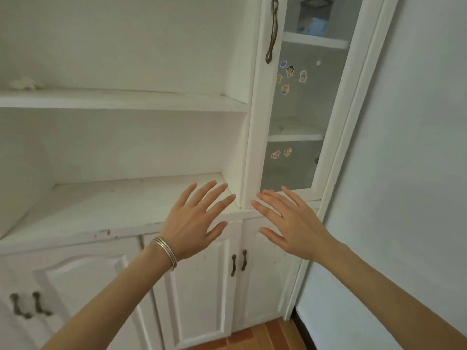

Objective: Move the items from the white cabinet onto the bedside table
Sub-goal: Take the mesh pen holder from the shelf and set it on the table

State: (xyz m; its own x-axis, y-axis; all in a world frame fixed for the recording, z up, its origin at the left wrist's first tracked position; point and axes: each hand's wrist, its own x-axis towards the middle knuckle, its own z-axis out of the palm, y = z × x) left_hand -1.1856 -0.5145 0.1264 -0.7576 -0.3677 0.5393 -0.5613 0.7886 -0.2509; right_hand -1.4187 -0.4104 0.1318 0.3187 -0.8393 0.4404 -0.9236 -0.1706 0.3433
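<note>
The white cabinet (121, 213) fills the view, with open shelves on the left and a glass door (300, 102) on the right. My left hand (194, 221), with a silver bracelet at the wrist, hovers flat over the lower shelf's front right corner, fingers spread, holding nothing. My right hand (290, 218) is held the same way in front of the glass door's bottom edge. Behind the glass, on the top shelf, stand a dark container (316, 8) and a pale blue item (314, 27). A small whitish object (26, 83) lies on the upper open shelf at far left.
The glass door has a dark metal handle (273, 29) and several cartoon stickers (290, 75). Closed lower doors with dark handles (238, 261) sit under the shelf. A pale wall (404, 173) stands at right, and wood floor (265, 334) shows below.
</note>
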